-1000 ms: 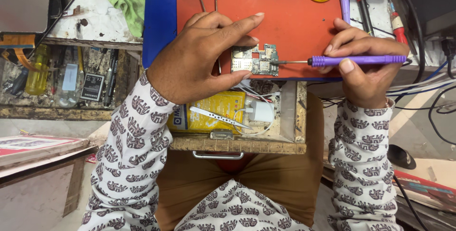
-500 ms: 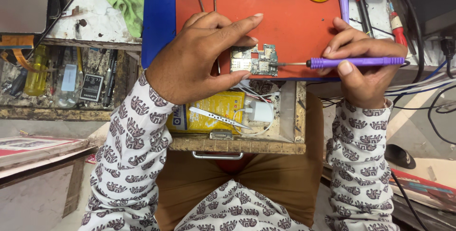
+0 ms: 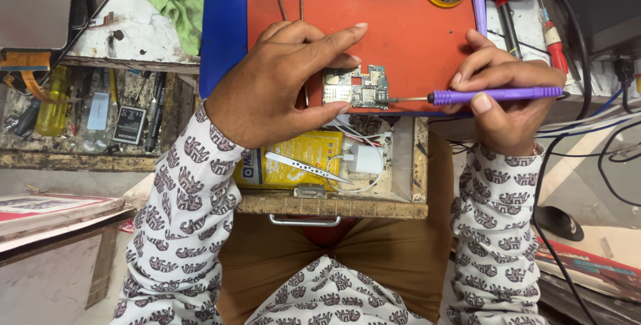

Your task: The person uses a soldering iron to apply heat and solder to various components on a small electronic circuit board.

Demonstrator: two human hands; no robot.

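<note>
Nothing moved, left hand (image 3: 274, 88) pinching circuit board (image 3: 357, 88), right hand (image 3: 507, 98) gripping purple iron (image 3: 497, 95), yellow packet (image 3: 304, 158) probably below.

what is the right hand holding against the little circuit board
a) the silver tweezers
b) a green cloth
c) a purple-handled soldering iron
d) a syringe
c: the right hand grips the purple-handled soldering iron, whose thin metal tip reaches the edge of the circuit board, which the left hand steadies on the orange mat.
</note>
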